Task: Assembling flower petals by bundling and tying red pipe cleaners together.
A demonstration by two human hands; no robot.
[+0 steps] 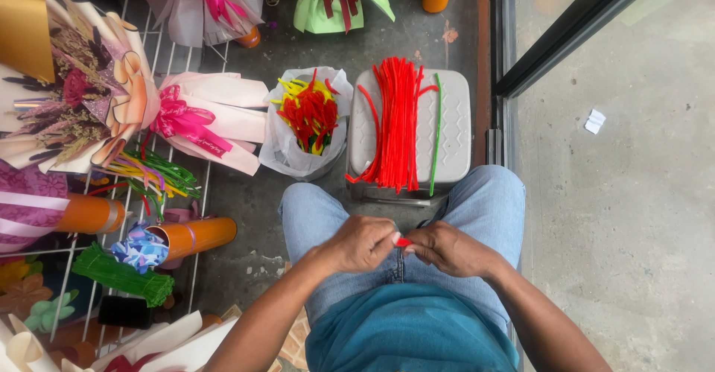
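Both hands meet at the lower centre of the frame, over the lap of a seated person in blue jeans and a teal shirt: the left hand (363, 242) and the right hand (447, 249) each pinch with thumb and fingertips a small red fuzzy piece (402, 242), which sits between them, just above the knees. Straight above the knees, at the centre of the frame, a pale grey plastic stool (454, 130) with a dimpled top carries a thick bundle of long, fuzzy red pipe cleaners (395, 122), with one green pipe cleaner (435, 134) lying along its right side. Just left of the stool stands a clear plastic bag (287, 148) crammed with short red, yellow and green pipe cleaner pieces. Further left, on a white wire rack (199, 223), lie two paper-wrapped bouquets: one of dried flowers (74, 96) at the upper left and a pink-wrapped one with a magenta ribbon (201, 122) beside the bag. Below them are two orange tubes (197, 236), a bundle of green pipe cleaners (123, 274) and a loose multicoloured bunch (153, 178). The floor is rough grey concrete, and a dark door frame (566, 33) crosses the upper right.
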